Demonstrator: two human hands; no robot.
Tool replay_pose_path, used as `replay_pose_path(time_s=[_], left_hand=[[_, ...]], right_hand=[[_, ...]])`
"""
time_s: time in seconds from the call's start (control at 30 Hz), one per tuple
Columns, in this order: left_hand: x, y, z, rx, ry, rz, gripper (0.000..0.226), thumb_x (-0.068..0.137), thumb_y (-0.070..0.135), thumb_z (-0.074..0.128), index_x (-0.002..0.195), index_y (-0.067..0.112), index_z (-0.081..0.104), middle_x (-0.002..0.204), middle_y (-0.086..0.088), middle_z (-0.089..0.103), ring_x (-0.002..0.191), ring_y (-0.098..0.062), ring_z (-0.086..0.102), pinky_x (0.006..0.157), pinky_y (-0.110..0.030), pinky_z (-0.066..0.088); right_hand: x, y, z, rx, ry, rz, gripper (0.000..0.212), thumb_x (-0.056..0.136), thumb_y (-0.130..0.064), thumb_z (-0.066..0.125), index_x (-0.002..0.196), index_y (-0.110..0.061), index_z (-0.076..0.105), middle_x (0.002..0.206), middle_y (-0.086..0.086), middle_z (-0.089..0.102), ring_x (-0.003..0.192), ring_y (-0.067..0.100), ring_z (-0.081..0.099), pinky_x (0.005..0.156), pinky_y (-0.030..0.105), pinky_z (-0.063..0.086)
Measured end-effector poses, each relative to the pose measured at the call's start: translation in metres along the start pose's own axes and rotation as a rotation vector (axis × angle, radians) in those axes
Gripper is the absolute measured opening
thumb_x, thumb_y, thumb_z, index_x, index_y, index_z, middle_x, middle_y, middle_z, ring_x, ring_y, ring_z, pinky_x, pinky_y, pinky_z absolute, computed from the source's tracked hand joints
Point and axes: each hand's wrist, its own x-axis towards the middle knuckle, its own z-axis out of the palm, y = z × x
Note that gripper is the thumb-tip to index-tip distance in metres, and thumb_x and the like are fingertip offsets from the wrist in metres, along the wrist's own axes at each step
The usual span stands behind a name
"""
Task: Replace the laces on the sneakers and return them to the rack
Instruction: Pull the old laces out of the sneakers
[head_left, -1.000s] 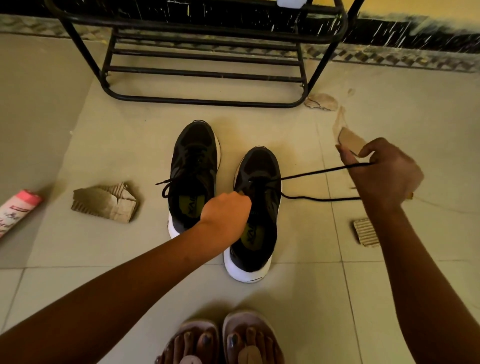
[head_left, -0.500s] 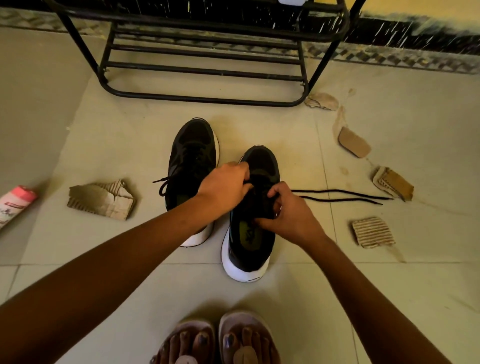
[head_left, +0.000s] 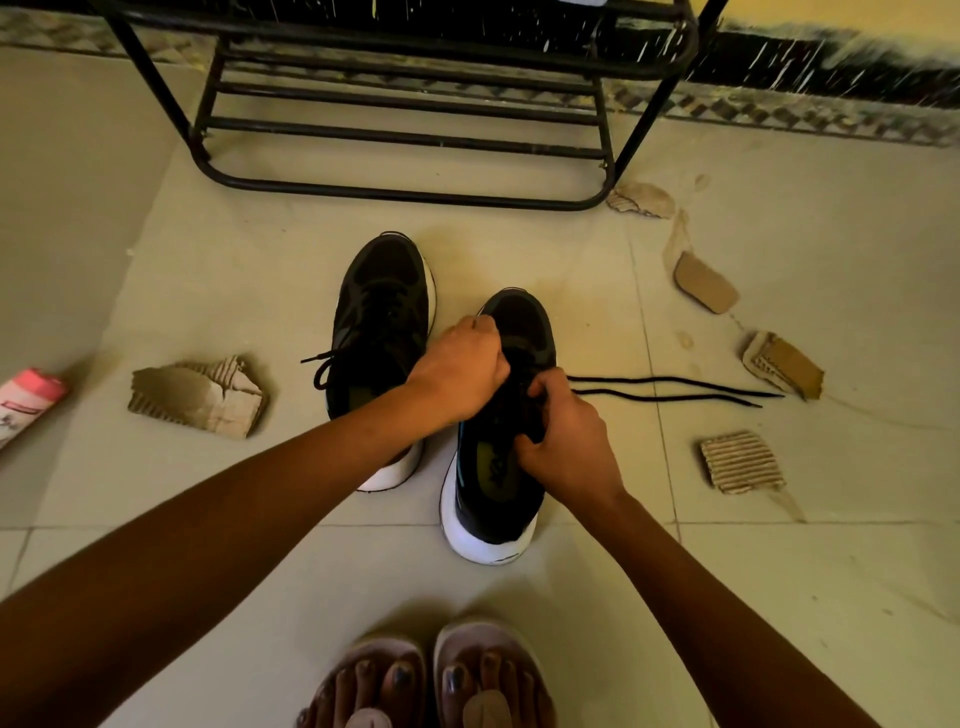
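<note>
Both on the right sneaker (head_left: 519, 325) — my left hand (head_left: 457, 371) gripping its upper, my right hand (head_left: 566, 441) pinching at the eyelets (lace (head_left: 675, 389) ends trailing to its right).

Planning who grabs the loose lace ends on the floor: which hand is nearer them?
Right. The right hand grips the sneaker just beside where the lace ends begin; the left hand is on the sneaker's other side, farther from them.
</note>
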Motion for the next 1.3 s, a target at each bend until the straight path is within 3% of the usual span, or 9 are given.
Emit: replay_pose_path(time_s=[0.3,0.47,0.53,0.77,0.9,0.97,1.13,1.2,1.3], left_hand=[[0.001,-0.007,-0.011,-0.585,-0.043,-0.038,0.019,0.093,0.008,0.050,0.103,0.015,0.035,0.074,0.001,0.048,0.068,-0.013,0.050,0.062,-0.019,0.043],[-0.002,-0.017,-0.021,0.261,0.203,0.251,0.032,0.082,-0.003,0.051,0.110,0.010,0.046,0.102,-0.010,0.051,0.093,-0.027,0.051,0.070,-0.034,0.045],[0.000,-0.024,-0.024,0.304,0.311,0.241,0.028,0.084,0.000,0.051,0.111,0.008,0.051,0.109,-0.012,0.053,0.098,-0.027,0.052,0.074,-0.033,0.046],[-0.004,-0.009,-0.040,-0.994,0.067,-0.194,0.008,0.096,0.013,0.048,0.091,0.018,0.049,0.060,0.001,0.050,0.047,-0.004,0.053,0.050,-0.017,0.045],[-0.007,-0.018,-0.055,0.013,-0.013,0.009,0.017,0.087,0.029,0.062,0.098,0.017,0.059,0.072,0.002,0.056,0.067,-0.014,0.056,0.060,-0.023,0.041],[-0.008,-0.021,-0.057,0.146,-0.023,0.024,0.019,0.087,0.029,0.064,0.099,0.014,0.066,0.090,-0.003,0.065,0.084,-0.019,0.060,0.070,-0.027,0.042],[-0.014,-0.016,-0.073,-1.101,-0.165,-0.126,0.015,0.094,0.018,0.051,0.087,0.013,0.063,0.065,0.003,0.058,0.057,-0.005,0.059,0.064,-0.021,0.052],[-0.014,-0.020,-0.077,-0.879,-0.117,-0.084,0.019,0.096,0.020,0.050,0.084,0.014,0.063,0.050,0.013,0.048,0.044,0.000,0.046,0.050,-0.013,0.041],[-0.016,-0.024,-0.090,0.099,-0.066,-0.004,0.028,0.092,0.036,0.055,0.072,0.018,0.064,0.064,0.008,0.058,0.067,-0.007,0.057,0.058,-0.021,0.036]], right_hand=[[-0.002,-0.012,0.005,-0.077,0.034,0.025,0.034,0.078,-0.011,0.061,0.104,-0.019,0.041,0.099,0.005,0.060,0.084,0.028,0.061,0.070,0.039,0.053],[-0.002,-0.014,0.006,-0.084,0.039,0.034,0.032,0.081,-0.014,0.060,0.105,-0.018,0.040,0.100,0.006,0.059,0.085,0.029,0.060,0.066,0.033,0.047],[-0.003,-0.014,0.006,-0.077,0.038,0.043,0.032,0.081,-0.015,0.061,0.105,-0.019,0.040,0.102,0.006,0.059,0.086,0.030,0.060,0.071,0.038,0.051],[-0.005,-0.013,0.005,-0.054,0.056,0.067,0.033,0.082,-0.014,0.061,0.107,-0.019,0.041,0.102,0.006,0.060,0.087,0.028,0.061,0.072,0.038,0.052],[-0.005,-0.013,0.006,-0.046,0.056,0.075,0.032,0.082,-0.014,0.061,0.106,-0.020,0.040,0.098,0.006,0.060,0.085,0.027,0.061,0.071,0.037,0.052],[-0.005,-0.013,0.006,-0.045,0.054,0.078,0.032,0.082,-0.014,0.061,0.104,-0.020,0.040,0.097,0.006,0.061,0.084,0.027,0.061,0.070,0.037,0.052],[-0.006,-0.010,0.005,-0.030,0.070,0.092,0.033,0.082,-0.015,0.062,0.100,-0.024,0.035,0.097,0.006,0.060,0.084,0.027,0.060,0.069,0.038,0.052],[-0.007,-0.011,0.006,-0.026,0.072,0.092,0.033,0.082,-0.015,0.062,0.100,-0.024,0.036,0.098,0.006,0.060,0.085,0.026,0.060,0.068,0.034,0.051],[-0.007,-0.011,0.006,-0.025,0.077,0.090,0.033,0.082,-0.014,0.063,0.102,-0.022,0.038,0.099,0.006,0.061,0.085,0.025,0.060,0.071,0.036,0.053]])
